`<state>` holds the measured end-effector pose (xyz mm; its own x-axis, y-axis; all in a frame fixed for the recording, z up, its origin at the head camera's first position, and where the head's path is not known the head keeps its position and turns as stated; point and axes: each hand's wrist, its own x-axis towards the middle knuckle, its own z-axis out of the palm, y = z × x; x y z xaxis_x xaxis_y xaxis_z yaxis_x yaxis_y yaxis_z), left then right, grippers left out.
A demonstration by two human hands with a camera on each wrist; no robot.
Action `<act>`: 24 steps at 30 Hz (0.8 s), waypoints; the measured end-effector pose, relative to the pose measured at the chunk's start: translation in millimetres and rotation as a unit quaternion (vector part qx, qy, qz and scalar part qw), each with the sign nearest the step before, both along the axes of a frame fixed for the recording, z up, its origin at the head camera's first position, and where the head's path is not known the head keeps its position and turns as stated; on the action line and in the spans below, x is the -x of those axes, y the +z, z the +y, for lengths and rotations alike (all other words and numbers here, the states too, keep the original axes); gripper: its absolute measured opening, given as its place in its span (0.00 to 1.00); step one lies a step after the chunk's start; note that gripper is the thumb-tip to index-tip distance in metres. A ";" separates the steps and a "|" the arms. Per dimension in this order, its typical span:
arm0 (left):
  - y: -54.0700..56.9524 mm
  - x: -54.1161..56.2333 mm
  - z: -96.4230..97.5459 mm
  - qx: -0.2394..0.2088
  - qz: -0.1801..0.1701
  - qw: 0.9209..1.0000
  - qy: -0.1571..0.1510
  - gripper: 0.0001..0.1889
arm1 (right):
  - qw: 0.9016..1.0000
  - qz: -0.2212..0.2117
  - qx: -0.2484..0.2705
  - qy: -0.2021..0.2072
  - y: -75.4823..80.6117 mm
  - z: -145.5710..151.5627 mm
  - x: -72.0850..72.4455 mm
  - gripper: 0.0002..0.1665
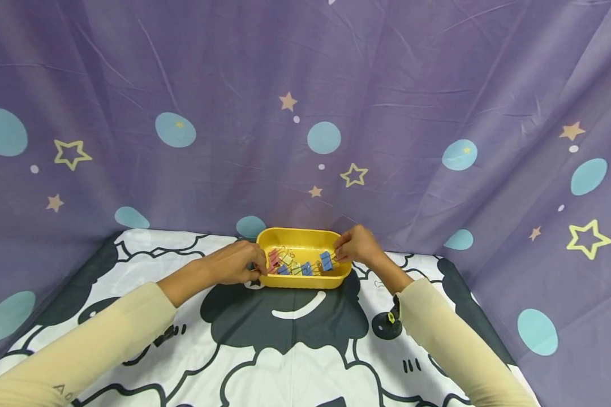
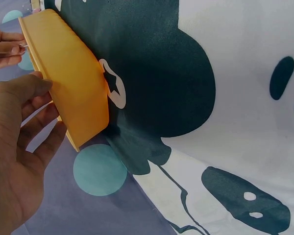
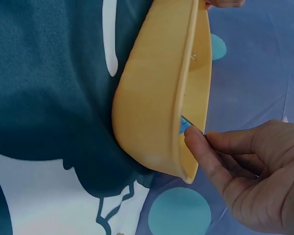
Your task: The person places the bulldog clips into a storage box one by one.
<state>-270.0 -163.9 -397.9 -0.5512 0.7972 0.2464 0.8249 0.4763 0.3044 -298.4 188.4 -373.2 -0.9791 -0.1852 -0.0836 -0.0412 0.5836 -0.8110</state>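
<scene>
A yellow tray [image 1: 297, 282] with rounded corners lies at the far edge of the patterned cloth. My left hand [image 1: 239, 263] grips its left end, thumb and fingers at the rim in the left wrist view. My right hand [image 1: 357, 246] reaches over the right end and pinches a blue binder clip [image 1: 326, 261] by its wire handle. In the right wrist view the clip's blue body [image 3: 184, 126] shows partly behind the tray wall. Several other clips lie inside toward the left, among them a red binder clip [image 1: 273, 258] and a blue binder clip [image 1: 306, 269].
Black and white cartoon cloth [image 1: 290, 328] covers the surface under the tray. A purple curtain [image 1: 234, 113] with stars and ovals hangs right behind it. Long pale sleeves cover both forearms.
</scene>
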 end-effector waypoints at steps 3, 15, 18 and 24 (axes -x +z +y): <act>-0.9 0.9 0.1 0.002 0.001 1.000 -0.001 0.08 | 1.000 0.002 -0.004 0.003 -3.4 -3.4 -0.8 0.15; -2.2 0.4 1.4 -0.002 0.003 1.000 -0.004 0.08 | 0.986 0.050 -0.150 0.050 -7.2 -8.1 -2.9 0.12; -2.1 0.4 1.3 -0.001 0.002 1.000 -0.004 0.09 | 0.976 0.083 -0.196 0.051 -2.2 -4.7 -3.7 0.15; -1.7 1.4 0.1 -0.003 0.000 1.000 -0.003 0.09 | 0.986 0.080 -0.134 0.051 7.2 4.5 -2.1 0.16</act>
